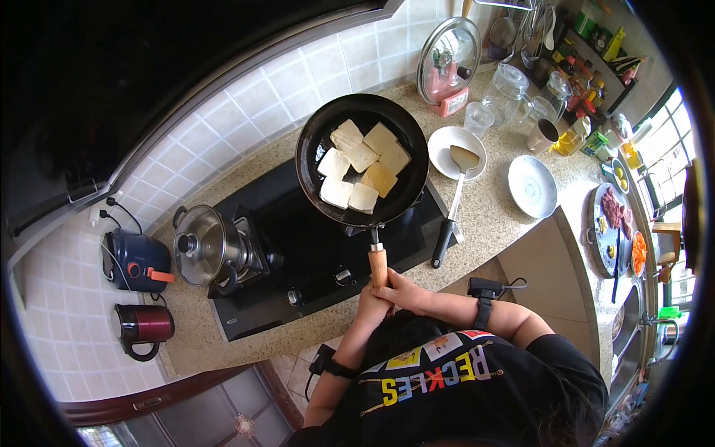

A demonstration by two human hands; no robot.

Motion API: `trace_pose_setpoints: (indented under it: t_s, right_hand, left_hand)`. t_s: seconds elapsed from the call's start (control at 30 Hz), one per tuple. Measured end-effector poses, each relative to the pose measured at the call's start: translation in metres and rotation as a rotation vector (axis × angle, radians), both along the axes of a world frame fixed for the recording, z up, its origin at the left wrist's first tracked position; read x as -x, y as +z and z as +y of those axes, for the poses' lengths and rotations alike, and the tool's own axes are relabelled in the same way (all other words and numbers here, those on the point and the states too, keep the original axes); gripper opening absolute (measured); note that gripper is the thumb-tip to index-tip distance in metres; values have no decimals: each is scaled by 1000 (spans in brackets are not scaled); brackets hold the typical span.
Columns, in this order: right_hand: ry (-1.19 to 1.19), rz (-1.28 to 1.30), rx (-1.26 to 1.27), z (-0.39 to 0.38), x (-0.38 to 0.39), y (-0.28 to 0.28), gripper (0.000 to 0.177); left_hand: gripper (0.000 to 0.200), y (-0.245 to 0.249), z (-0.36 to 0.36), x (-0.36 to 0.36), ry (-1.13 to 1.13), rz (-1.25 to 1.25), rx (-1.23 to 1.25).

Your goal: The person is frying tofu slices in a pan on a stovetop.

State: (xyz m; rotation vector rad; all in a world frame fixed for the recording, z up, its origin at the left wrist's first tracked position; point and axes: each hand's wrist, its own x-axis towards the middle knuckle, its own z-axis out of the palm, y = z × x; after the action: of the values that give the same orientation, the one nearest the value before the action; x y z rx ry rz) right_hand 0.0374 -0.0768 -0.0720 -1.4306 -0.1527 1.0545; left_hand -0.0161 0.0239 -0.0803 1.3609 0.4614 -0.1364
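A black frying pan [309, 149] sits over the right side of the black stove, its wooden handle [378, 267] pointing toward me. Several pale, flat square slices [361, 157] lie in the pan; one or two look lightly yellowed. My left hand [371, 304] is wrapped round the lower end of the handle. Against it, my right hand [406, 290] is closed on the same handle end. To the right of the pan, a spatula [460, 186] rests with its blade in a white bowl [441, 141] and its black grip on the counter.
A lidded steel pot [205, 246] occupies the left burner. Kettles [145, 325] stand far left. Right of the pan are a glass lid [449, 56] in a pink stand, an empty plate [532, 186], glass jugs [506, 89], and a round board [605, 223] with meat.
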Motion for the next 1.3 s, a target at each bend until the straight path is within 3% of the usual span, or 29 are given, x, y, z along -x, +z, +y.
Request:
trace_pose_setpoints:
  t_s: [0.67,1.07,1.3]
  right_hand:
    - [-17,-112,-28,0,0,-5,48]
    - [51,19,15,-3,-5,-2,51]
    - [0,-108,-69,-1,-3,-16,45]
  left_hand:
    - [13,-1,-1,-1,-5,33,4]
    - [17,4,-4,-2,-1,19,7]
    - [17,8,-5,-4,18,52,51]
